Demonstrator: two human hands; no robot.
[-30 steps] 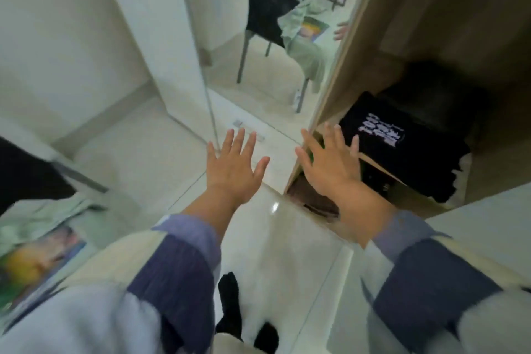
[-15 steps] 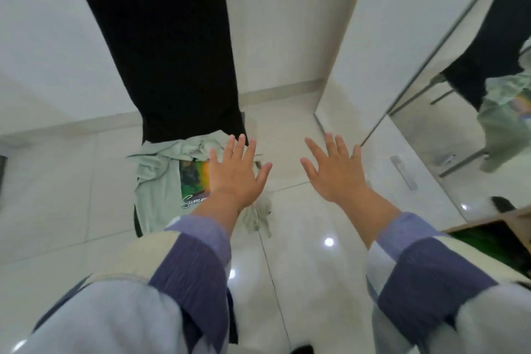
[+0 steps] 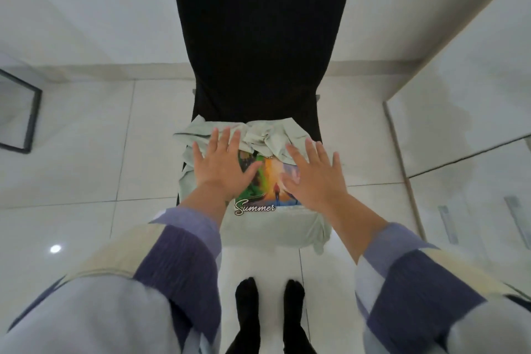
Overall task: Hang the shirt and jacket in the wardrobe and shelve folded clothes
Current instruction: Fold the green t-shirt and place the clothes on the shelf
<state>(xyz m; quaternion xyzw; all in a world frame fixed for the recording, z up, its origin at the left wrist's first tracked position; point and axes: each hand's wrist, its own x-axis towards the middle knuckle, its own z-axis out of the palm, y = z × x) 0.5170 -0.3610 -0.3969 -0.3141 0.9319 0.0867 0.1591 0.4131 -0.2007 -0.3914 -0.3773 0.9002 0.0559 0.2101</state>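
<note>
A pale green T-shirt (image 3: 275,227) with a colourful print and the word "Summer" lies loosely folded on the seat of a black chair (image 3: 258,37). My left hand (image 3: 221,167) hovers over the shirt's left half with fingers spread, holding nothing. Over the right half of the print, my right hand (image 3: 314,175) is likewise spread and flat. Whether the palms touch the cloth I cannot tell. The wardrobe's inside is out of view.
The chair's tall black back rises straight ahead against a white wall. A mirrored door (image 3: 471,152) stands at the right. A dark-framed panel (image 3: 20,112) leans at the far left. My feet in black socks (image 3: 268,313) stand on glossy white tiles before the chair.
My view has swung left from the wardrobe shelf with black folded clothes to the chair. Both open hands have moved forward and now sit over the green T-shirt.
</note>
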